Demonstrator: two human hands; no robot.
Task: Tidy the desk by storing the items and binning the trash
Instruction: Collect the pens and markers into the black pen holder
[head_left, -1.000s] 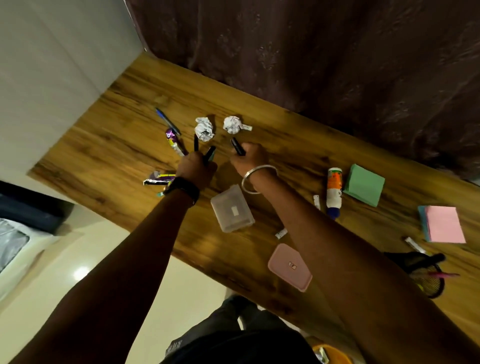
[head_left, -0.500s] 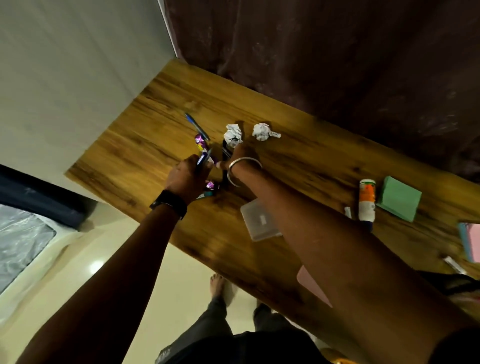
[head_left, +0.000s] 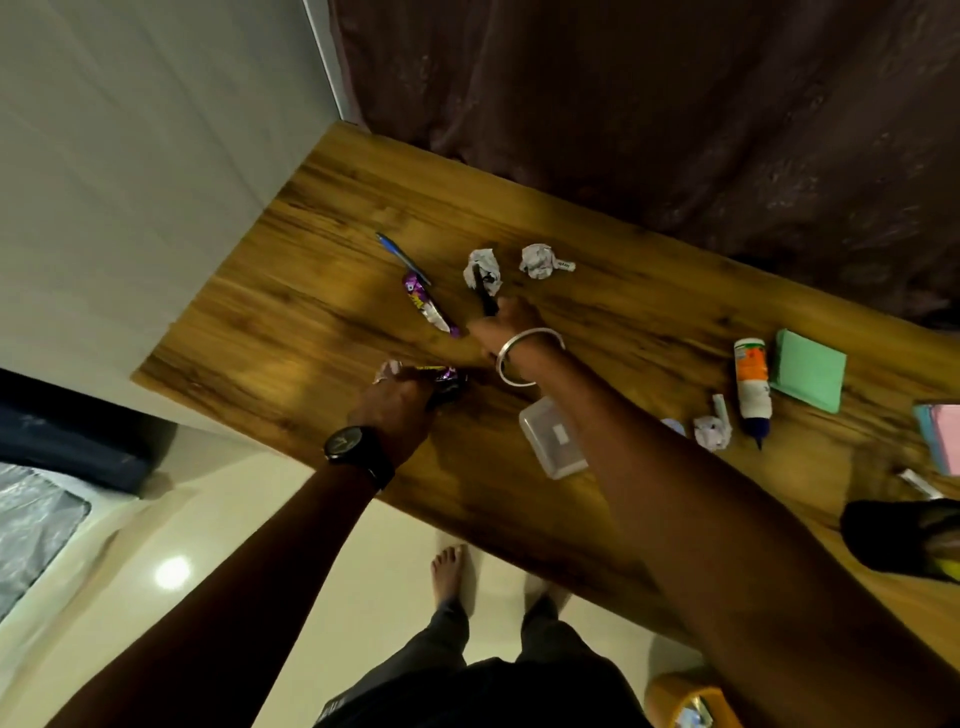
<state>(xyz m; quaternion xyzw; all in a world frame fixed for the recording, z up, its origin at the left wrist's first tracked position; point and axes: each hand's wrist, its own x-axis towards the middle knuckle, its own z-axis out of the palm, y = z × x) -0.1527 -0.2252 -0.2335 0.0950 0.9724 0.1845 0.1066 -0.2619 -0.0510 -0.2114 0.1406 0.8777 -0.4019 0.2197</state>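
Now curls left hand (head_left: 395, 408) fingers round the near wrapper (head_left: 436, 373), lower than before; still pinches black pen (head_left: 485, 297) in right hand (head_left: 506, 326).

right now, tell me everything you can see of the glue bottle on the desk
The glue bottle lies on its side on the wooden desk. It looks like white plastic, with an orange label and a dark blue pointed cap aimed at the desk's near edge. It sits right beside the green note pad; whether they touch is unclear.
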